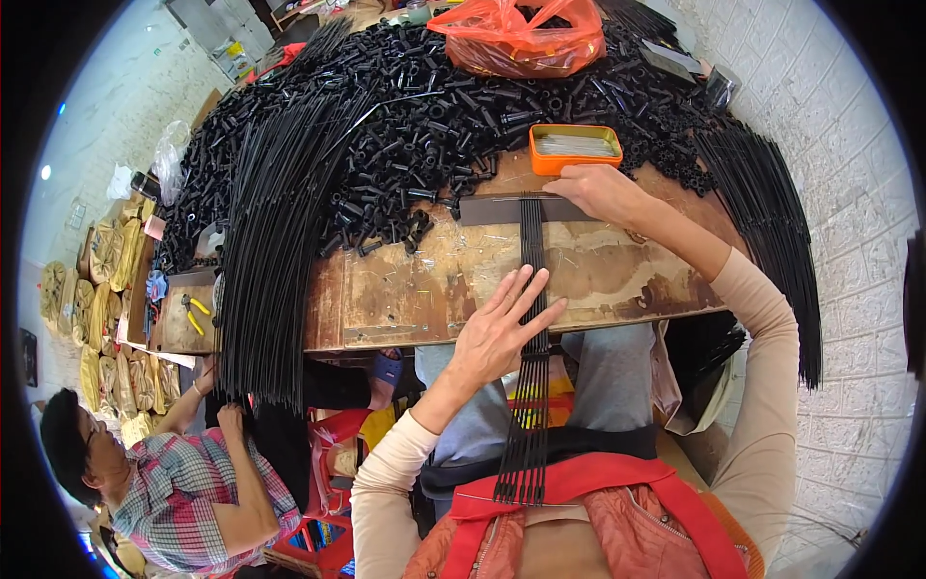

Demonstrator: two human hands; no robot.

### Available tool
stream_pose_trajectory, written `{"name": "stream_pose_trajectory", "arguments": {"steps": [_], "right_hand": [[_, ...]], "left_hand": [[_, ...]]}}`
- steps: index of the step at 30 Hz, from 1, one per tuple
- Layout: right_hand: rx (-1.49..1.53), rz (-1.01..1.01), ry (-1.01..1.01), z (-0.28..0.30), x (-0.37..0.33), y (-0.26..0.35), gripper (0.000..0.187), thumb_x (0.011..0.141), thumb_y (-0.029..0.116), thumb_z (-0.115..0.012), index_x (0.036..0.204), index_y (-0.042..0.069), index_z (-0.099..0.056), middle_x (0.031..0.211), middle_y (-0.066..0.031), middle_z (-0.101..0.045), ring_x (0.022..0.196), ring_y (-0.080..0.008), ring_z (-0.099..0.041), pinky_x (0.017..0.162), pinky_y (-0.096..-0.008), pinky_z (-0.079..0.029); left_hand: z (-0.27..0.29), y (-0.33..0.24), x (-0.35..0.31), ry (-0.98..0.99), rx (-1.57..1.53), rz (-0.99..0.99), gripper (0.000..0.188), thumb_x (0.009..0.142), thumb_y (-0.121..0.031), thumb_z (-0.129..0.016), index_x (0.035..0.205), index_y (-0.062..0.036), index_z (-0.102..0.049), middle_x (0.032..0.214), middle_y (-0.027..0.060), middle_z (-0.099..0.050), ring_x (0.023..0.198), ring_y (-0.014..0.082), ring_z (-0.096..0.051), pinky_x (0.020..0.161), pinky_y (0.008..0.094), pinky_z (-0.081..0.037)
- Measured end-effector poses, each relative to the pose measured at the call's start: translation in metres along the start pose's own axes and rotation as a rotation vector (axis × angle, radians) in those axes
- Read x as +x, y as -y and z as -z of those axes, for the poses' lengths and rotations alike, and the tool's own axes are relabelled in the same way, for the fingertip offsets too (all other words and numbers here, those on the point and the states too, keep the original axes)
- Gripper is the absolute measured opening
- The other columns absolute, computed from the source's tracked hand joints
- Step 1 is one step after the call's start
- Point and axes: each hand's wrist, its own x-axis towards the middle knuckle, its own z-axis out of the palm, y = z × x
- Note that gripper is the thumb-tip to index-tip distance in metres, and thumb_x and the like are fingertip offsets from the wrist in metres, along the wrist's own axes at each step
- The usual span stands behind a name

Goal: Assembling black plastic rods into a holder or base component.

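Observation:
Several thin black rods [530, 367] lie side by side from a dark flat bar [502, 207] on the wooden table [405, 280] back over the table edge to my lap. My left hand [502, 333] lies flat on the rods at the table's front edge, fingers spread. My right hand [603, 191] presses on the right end of the dark bar, just below an orange tray [575, 148] of thin metal pins. Neither hand grips anything.
A large heap of short black plastic tubes [424, 96] covers the far table, with an orange plastic bag [521, 37] on top. Long black rod bundles hang at the left [275, 251] and right [772, 222]. A person in a plaid shirt [188, 492] sits lower left. Yellow pliers [196, 314] lie left.

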Motion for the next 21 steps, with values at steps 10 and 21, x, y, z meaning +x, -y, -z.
{"name": "stream_pose_trajectory", "arguments": {"steps": [10, 21], "right_hand": [[0.276, -0.058, -0.047, -0.003, 0.014, -0.001, 0.011, 0.083, 0.008, -0.059, 0.088, 0.001, -0.067, 0.086, -0.0164, -0.066, 0.084, -0.0347, -0.064, 0.077, -0.0425, -0.050], [0.138, -0.042, 0.032, 0.008, 0.013, -0.002, 0.012, 0.085, 0.008, -0.058, 0.086, 0.000, -0.067, 0.082, -0.0177, -0.066, 0.084, -0.0358, -0.064, 0.078, -0.0445, -0.050]], "left_hand": [[0.001, -0.002, 0.000, 0.005, -0.012, 0.007, 0.079, 0.063, 0.005, -0.055, 0.139, -0.0194, -0.049, 0.152, 0.0164, -0.033, 0.140, 0.0351, -0.032, 0.117, 0.0448, -0.026], [0.006, -0.004, 0.000, 0.009, 0.009, -0.014, 0.079, 0.064, 0.004, -0.056, 0.139, -0.0183, -0.048, 0.152, 0.0173, -0.032, 0.141, 0.0357, -0.030, 0.118, 0.0441, -0.025]]}}
